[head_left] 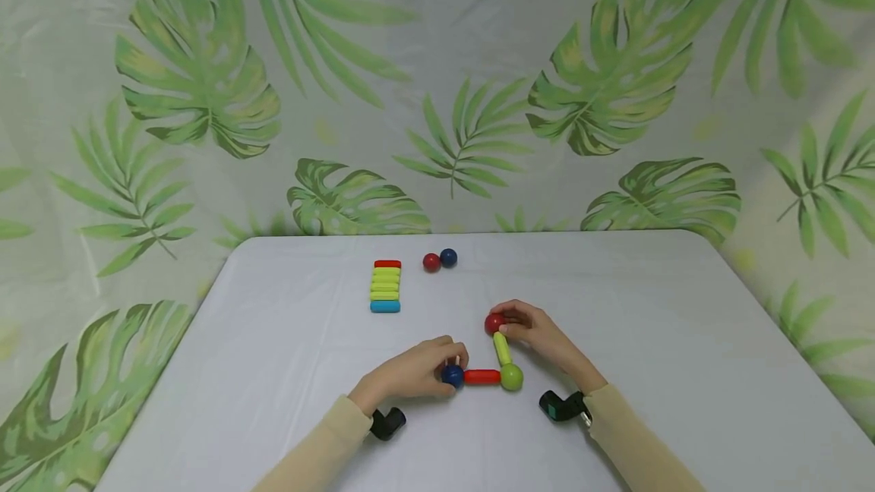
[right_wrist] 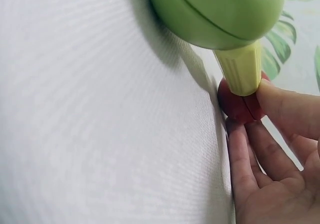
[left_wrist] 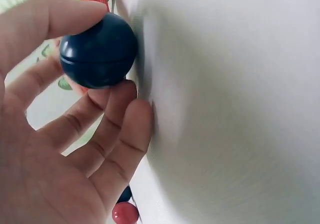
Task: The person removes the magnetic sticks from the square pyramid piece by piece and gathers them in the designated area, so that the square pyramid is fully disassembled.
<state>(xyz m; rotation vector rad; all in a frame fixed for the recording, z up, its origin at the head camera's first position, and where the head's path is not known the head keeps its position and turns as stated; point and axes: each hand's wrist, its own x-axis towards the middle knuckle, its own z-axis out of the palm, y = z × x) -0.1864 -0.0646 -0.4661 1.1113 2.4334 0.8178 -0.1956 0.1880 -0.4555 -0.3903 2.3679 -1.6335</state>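
My left hand holds a dark blue ball between thumb and fingers, low over the white table. From that ball a red rod runs right to a green ball. A yellow-green rod leads from the green ball up to a red ball, forming an L shape. My right hand grips this red ball with the thumb on the near side and fingers beyond. In the right wrist view, the green ball looms large and the rod meets the gripped red ball.
Toward the back of the table sit a loose red ball and a loose blue ball, side by side. Left of them lies a column of rods: a red one, several yellow-green ones and a blue one.
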